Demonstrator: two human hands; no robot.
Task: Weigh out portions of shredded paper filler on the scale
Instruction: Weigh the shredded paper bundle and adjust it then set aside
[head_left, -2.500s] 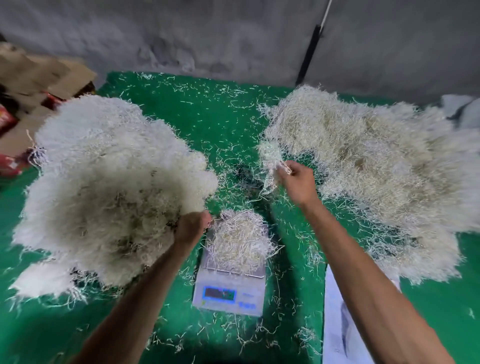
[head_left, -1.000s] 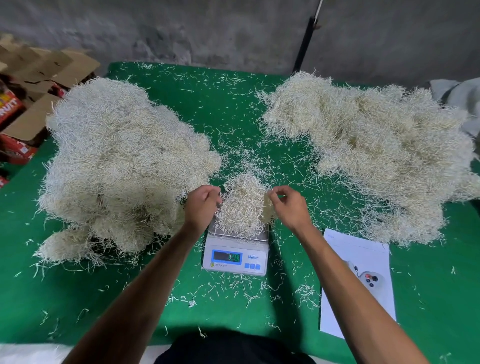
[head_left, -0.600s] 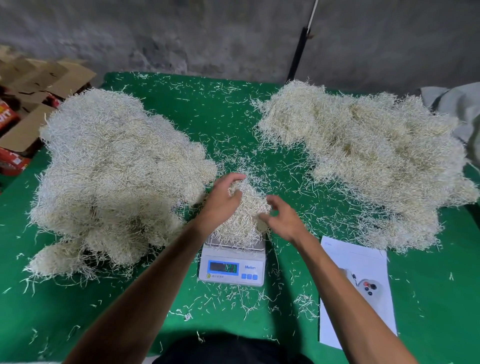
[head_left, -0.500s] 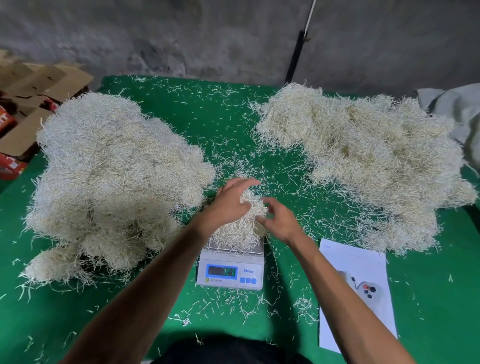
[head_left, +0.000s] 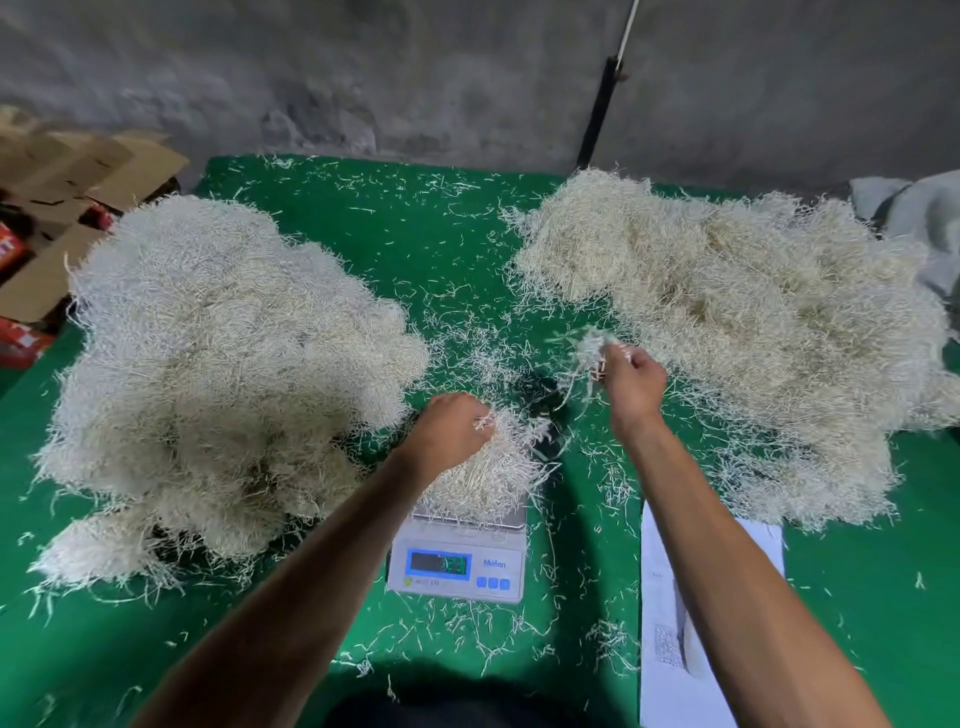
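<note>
Portion on scale, both hands engaged.
Left hand (head_left: 451, 429) curled into shredded paper portion (head_left: 491, 475) atop scale (head_left: 457, 558); right hand (head_left: 631, 380) raised beyond it, fingers pinching small tuft (head_left: 589, 347).

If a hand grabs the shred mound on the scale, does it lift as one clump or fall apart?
Probably partly. The mound looks tangled, so a clump should come up, but it likely sheds: strands dangle from the tuft in the right hand, and loose strands litter the green cloth. Likely light and springy, given its fluffy heap.
</note>
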